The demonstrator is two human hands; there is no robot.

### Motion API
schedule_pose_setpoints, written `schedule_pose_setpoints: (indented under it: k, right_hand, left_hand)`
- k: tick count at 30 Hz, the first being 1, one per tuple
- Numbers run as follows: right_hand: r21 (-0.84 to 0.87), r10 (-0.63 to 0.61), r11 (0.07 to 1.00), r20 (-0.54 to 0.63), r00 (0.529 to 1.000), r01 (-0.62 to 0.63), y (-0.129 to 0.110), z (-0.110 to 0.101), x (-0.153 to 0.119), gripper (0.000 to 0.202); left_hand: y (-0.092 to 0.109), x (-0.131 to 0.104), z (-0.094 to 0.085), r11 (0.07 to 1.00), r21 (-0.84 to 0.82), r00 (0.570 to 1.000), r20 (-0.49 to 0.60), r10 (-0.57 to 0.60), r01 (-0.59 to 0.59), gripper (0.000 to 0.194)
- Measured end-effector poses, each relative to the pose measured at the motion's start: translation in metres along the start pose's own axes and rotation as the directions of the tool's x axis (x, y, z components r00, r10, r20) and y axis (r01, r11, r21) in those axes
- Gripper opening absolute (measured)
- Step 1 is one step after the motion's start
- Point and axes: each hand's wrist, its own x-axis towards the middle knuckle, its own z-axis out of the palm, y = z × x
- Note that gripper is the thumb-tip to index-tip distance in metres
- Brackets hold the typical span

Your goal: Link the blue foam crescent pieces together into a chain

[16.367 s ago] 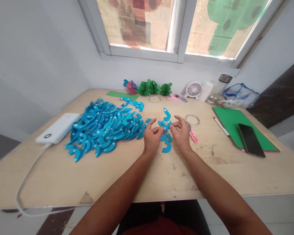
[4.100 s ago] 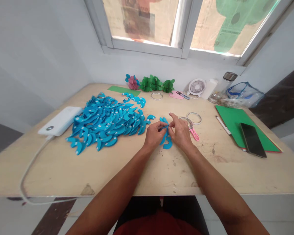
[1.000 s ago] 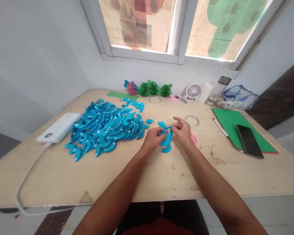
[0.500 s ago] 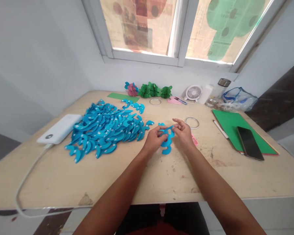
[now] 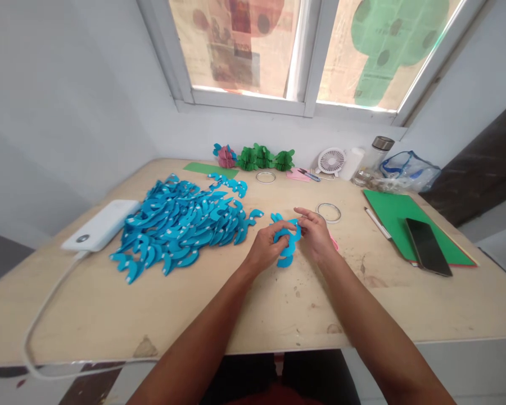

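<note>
Paper pieces at a wooden counter (image 5: pixel 307 309), seen from above the person's own two arms. At the middle, the right hand (image 5: pixel 316 235) pinches one end of a blue paper piece (image 5: pixel 294 225) between thumb and forefinger. The left hand (image 5: pixel 266 246) faces it from the left, forefinger reaching along the same piece and thumb bent below; whether these two digits press together on the paper cannot be told. Other loose blue pieces (image 5: pixel 284 262) lie on the counter beneath and between the hands, partly covered by them. To the left, a broad pile of blue arcs (image 5: pixel 185 219), many bearing small white squares, spreads across the counter; a short row of similar arcs (image 5: pixel 231 184) lies at its far right side. Left of the pile is a white power bank (image 5: pixel 103 225) with a white cable (image 5: pixel 46 315) running over the near edge. Along the far side, from left to right: a green strip (image 5: pixel 208 168), a pink and blue paper ornament (image 5: pixel 225 156), green paper ornaments (image 5: pixel 263 157), a white fan (image 5: pixel 331 161) and a bottle (image 5: pixel 375 157). A pink-handled tool (image 5: pixel 334 242) shows just beyond the right hand, partly hidden, near a pale ring (image 5: pixel 329 222). At right, a black phone (image 5: pixel 428 247) rests on a green folder (image 5: pixel 388 205), with a white pen (image 5: pixel 378 223) along its left side
</note>
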Motion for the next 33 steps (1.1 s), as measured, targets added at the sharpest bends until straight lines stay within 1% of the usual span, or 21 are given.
schedule_pose_setpoints:
  k: [3,8,12,17,19,21,24,26,28,30,33]
  right_hand:
    - [0.027,0.032,0.999,-0.017,0.999,-0.032,0.001,-0.001,0.001,0.037]
    - [0.000,0.011,1.000,-0.013,1.000,-0.011,0.003,-0.002,0.002,0.033]
    - [-0.034,-0.047,0.998,0.007,0.999,0.047,0.005,-0.003,0.003,0.035]
    - [-0.072,-0.083,0.994,0.020,0.996,0.084,0.005,-0.003,0.004,0.042]
    - [-0.107,-0.106,0.988,0.021,0.994,0.107,0.005,-0.003,0.003,0.044]
    - [-0.150,-0.149,0.977,0.022,0.989,0.151,0.005,-0.001,0.002,0.044]
    - [-0.227,-0.221,0.948,0.036,0.975,0.223,0.005,0.001,0.001,0.041]
    - [-0.296,-0.253,0.919,0.061,0.966,0.259,0.006,0.002,0.000,0.036]
    - [-0.369,-0.275,0.882,0.103,0.956,0.293,0.007,0.003,-0.001,0.030]
    - [-0.429,-0.290,0.842,0.152,0.945,0.328,0.007,0.004,-0.002,0.026]
    - [-0.487,-0.294,0.794,0.214,0.932,0.363,0.008,0.005,-0.004,0.025]
  left_hand:
    - [0.001,0.000,0.000,1.000,0.008,0.999,-0.032,-0.006,0.006,0.029]
    - [0.000,0.001,0.000,0.999,-0.025,0.997,-0.076,-0.031,0.029,0.027]
    - [-0.001,0.002,0.000,0.998,-0.047,0.994,-0.098,-0.041,0.037,0.026]
    - [-0.002,0.002,0.001,0.999,-0.028,0.996,-0.085,-0.022,0.020,0.021]
    - [-0.004,0.002,0.001,0.999,-0.009,0.997,-0.074,-0.035,0.034,0.021]
    - [-0.006,0.003,0.001,0.998,0.019,0.994,-0.097,-0.053,0.055,0.022]
    - [-0.009,0.005,-0.001,0.993,0.100,0.978,-0.203,-0.045,0.066,0.025]
    - [-0.010,0.006,-0.003,0.977,0.201,0.957,-0.290,-0.004,0.065,0.025]
    - [-0.010,0.005,-0.004,0.945,0.322,0.936,-0.349,0.052,0.067,0.024]
    - [-0.011,0.004,-0.004,0.898,0.435,0.921,-0.373,0.116,0.063,0.023]
    - [-0.014,0.003,-0.004,0.827,0.561,0.902,-0.372,0.219,0.031,0.023]
